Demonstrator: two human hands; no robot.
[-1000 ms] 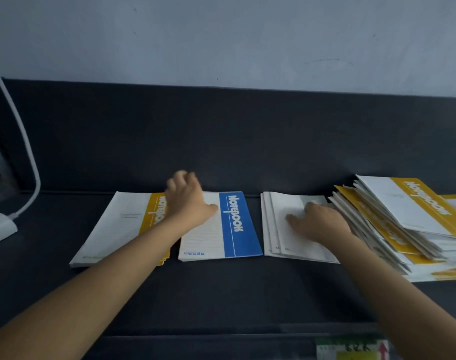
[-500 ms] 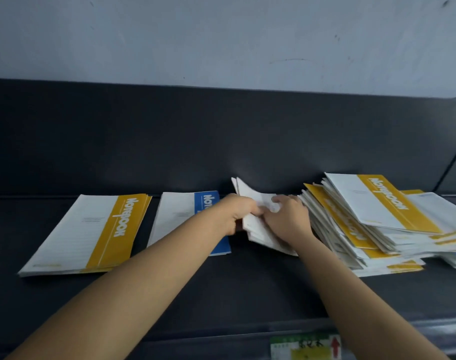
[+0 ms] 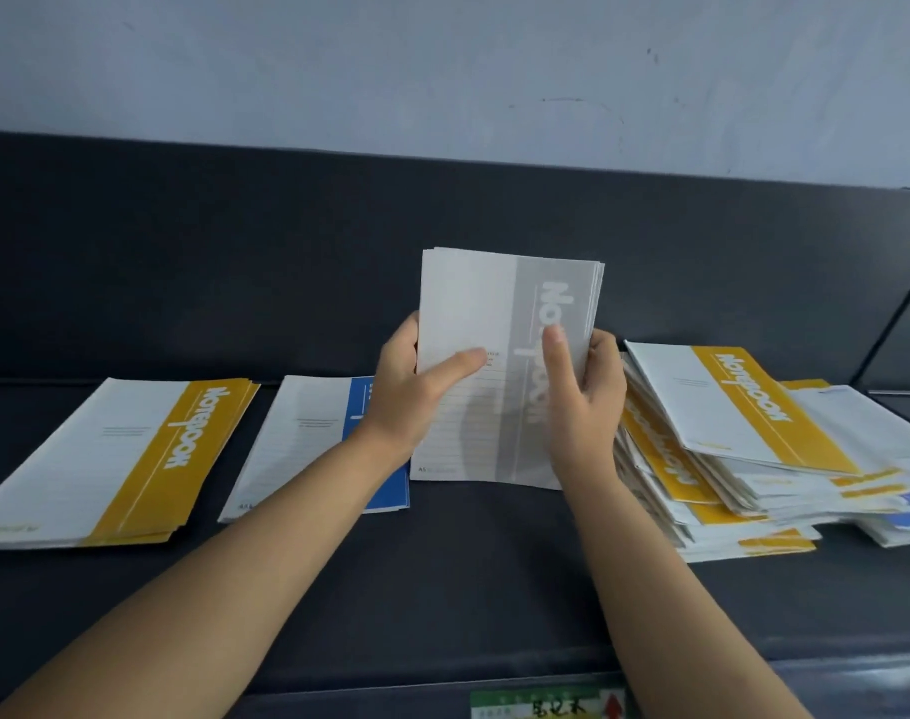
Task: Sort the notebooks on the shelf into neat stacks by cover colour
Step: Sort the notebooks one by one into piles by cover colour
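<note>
Both my hands grip the grey notebooks [image 3: 499,324] upright on the shelf [image 3: 468,563]: left hand [image 3: 416,391] left edge, right hand [image 3: 585,402] right. Yellow stack [image 3: 115,459] far left, blue notebook [image 3: 313,433] beside it.

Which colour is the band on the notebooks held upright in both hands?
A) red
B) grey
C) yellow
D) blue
B: the grey notebooks, gripped upright between the left hand and the right hand, show a grey band with white lettering. The yellow stack and the blue notebook lie flat on the shelf to their left.
</note>
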